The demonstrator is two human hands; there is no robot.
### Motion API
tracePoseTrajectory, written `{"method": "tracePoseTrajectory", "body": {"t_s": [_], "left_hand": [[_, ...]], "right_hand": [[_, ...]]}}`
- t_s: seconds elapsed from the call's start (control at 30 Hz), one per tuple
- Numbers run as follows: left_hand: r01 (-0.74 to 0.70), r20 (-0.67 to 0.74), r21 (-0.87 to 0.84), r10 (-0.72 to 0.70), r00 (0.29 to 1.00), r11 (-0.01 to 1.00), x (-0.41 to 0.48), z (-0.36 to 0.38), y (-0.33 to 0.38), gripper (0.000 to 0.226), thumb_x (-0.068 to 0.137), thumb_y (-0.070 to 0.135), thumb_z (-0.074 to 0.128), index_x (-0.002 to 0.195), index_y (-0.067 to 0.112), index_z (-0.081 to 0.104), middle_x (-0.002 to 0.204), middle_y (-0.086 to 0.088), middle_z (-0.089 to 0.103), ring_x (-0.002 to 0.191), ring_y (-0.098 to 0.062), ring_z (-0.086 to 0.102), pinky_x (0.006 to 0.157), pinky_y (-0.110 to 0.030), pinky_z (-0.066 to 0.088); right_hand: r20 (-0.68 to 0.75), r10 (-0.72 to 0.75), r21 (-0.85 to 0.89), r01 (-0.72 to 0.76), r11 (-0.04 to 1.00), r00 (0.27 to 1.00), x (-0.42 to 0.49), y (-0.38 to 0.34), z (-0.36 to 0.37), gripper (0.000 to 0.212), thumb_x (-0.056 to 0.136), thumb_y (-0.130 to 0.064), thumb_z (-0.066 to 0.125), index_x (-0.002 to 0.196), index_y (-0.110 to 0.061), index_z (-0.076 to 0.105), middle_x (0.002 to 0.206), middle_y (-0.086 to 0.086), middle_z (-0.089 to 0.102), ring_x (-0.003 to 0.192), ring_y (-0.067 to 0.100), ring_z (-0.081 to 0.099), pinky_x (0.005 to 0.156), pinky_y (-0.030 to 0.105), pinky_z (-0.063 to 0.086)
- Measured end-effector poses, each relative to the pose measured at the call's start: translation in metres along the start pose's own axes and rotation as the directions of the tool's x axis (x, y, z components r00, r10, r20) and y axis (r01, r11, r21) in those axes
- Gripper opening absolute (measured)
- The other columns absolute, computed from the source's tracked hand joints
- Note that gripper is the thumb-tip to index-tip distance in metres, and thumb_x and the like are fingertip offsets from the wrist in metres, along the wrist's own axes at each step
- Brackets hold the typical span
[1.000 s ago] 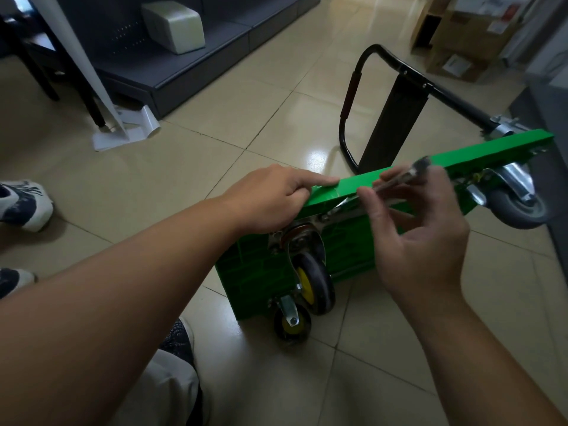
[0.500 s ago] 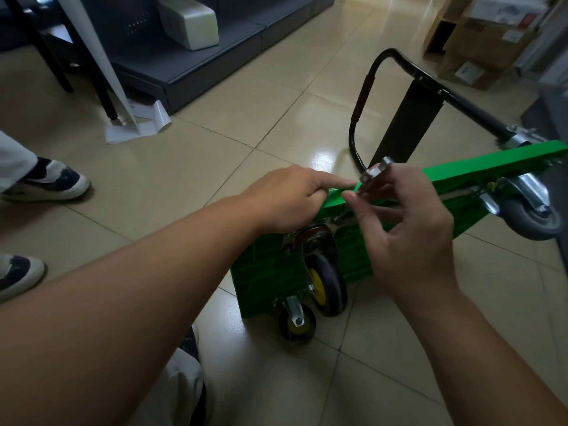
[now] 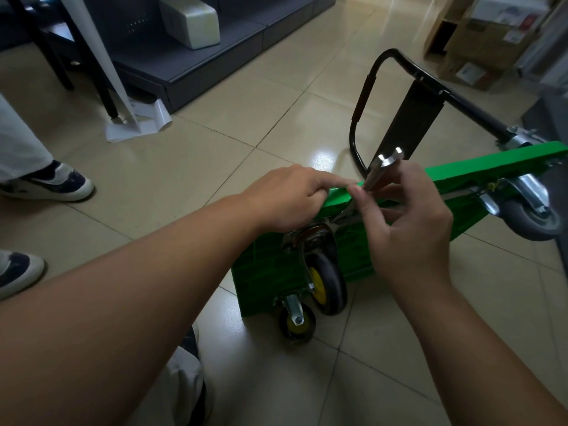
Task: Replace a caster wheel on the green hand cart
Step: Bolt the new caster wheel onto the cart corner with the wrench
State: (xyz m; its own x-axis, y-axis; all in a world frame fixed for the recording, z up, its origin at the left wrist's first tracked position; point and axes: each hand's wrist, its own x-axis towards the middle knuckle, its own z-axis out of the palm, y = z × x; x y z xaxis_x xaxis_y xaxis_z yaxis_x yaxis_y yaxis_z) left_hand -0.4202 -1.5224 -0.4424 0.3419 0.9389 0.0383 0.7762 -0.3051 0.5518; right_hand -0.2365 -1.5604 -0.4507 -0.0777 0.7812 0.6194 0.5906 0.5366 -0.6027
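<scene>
The green hand cart (image 3: 491, 162) stands on its long edge on the tiled floor, underside toward me. My left hand (image 3: 289, 196) grips its upper edge, just above a black caster with a yellow hub (image 3: 325, 281). My right hand (image 3: 405, 229) pinches a metal open-end wrench (image 3: 384, 167), its jaw pointing up and its lower end at the caster's mounting plate. A smaller yellow-hubbed caster (image 3: 296, 322) sits at the cart's bottom corner. A grey caster (image 3: 531, 215) is mounted at the right end.
The cart's black folding handle (image 3: 365, 96) lies on the floor behind it. A dark low shelf unit (image 3: 215, 53) with a white box stands at the back left. Cardboard boxes (image 3: 485, 41) sit at the back right. Another person's shoes (image 3: 49, 182) are at the left.
My right hand has swung the wrench from lying flat along the cart's edge to pointing upward. A person's shoe stepped into view at the left. My left hand stayed on the edge.
</scene>
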Motion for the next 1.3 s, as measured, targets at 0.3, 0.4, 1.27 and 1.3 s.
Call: {"method": "tracePoseTrajectory", "body": {"t_s": [0.3,0.4,1.27,1.3], "left_hand": [[0.013,0.000,0.013,-0.013,1.000,1.000,0.001,0.000,0.001,0.051,0.106,0.023,0.041,0.140,0.059,0.053,0.068,0.018,0.045,0.057,-0.002,0.042,0.056,-0.020,0.028],[0.020,0.009,0.020,-0.020,1.000,1.000,0.002,0.001,0.000,0.051,0.106,0.023,0.040,0.140,0.059,0.053,0.074,0.021,0.050,0.059,-0.003,0.046,0.056,-0.024,0.031],[0.036,0.024,0.020,-0.036,0.999,0.999,0.002,0.003,0.000,0.046,0.108,0.025,0.041,0.141,0.055,0.053,0.075,0.023,0.051,0.060,0.007,0.052,0.055,-0.027,0.031],[0.035,0.019,0.014,-0.036,0.999,0.999,0.002,0.003,0.000,0.047,0.108,0.024,0.041,0.141,0.055,0.053,0.072,0.021,0.050,0.060,0.007,0.051,0.054,-0.027,0.030]], "right_hand": [[-0.087,0.316,0.182,-0.297,0.937,0.945,0.000,0.021,0.001,0.020,0.091,-0.027,0.077,0.099,-0.021,0.060,0.090,-0.021,0.070,0.084,0.003,0.072,0.075,0.034,0.063],[-0.076,0.388,0.263,-0.357,0.896,0.918,0.000,0.025,0.003,0.021,0.093,-0.025,0.076,0.102,-0.016,0.060,0.096,-0.007,0.072,0.086,0.011,0.075,0.071,0.038,0.065],[0.046,0.924,0.818,-0.545,0.184,0.381,-0.036,0.071,-0.003,0.007,0.100,-0.008,0.063,0.104,-0.007,0.058,0.115,0.022,0.068,0.095,0.029,0.076,0.071,0.034,0.064],[-0.081,0.861,0.762,-0.526,0.378,0.503,-0.038,0.066,-0.008,0.008,0.099,-0.008,0.065,0.102,-0.012,0.059,0.114,0.016,0.069,0.099,0.026,0.076,0.074,0.035,0.064]]}}
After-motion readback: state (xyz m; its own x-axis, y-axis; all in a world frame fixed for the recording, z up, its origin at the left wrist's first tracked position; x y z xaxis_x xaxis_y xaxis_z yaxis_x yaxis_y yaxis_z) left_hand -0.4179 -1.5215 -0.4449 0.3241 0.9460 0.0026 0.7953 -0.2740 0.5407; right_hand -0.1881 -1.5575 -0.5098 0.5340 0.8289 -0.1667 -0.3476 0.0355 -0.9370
